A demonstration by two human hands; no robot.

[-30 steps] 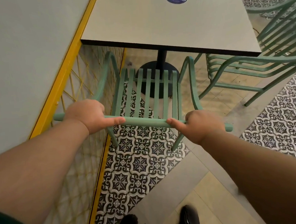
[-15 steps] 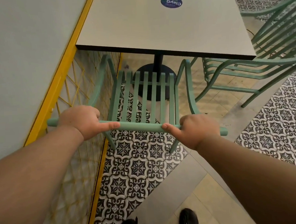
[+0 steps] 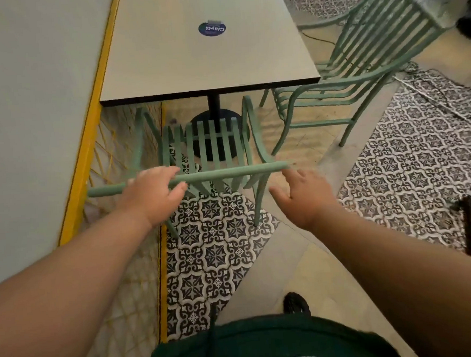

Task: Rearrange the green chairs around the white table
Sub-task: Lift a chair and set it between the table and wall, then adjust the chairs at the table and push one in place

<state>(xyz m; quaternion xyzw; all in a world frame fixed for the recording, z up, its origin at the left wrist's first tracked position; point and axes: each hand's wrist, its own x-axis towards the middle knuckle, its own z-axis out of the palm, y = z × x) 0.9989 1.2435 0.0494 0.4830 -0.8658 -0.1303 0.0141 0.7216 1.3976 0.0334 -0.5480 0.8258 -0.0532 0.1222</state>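
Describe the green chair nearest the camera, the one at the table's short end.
The near green chair looks like painted metal: slatted seat, curved armrests, a round top rail across the back. It stands upright on the patterned tiles, facing the white table, its seat short of the table's edge. The left hand lies on the top rail; the right hand is open, just off it.

One readable mark shows: a round dark-blue sticker (image 3: 212,28) lying on the white table (image 3: 166,58) top, toward 12 o'clock from the camera. Its white lettering reads "ClayG", printed upside down from this side. A smaller line of text beneath the name is too fine to read. Nothing else carries legible writing.
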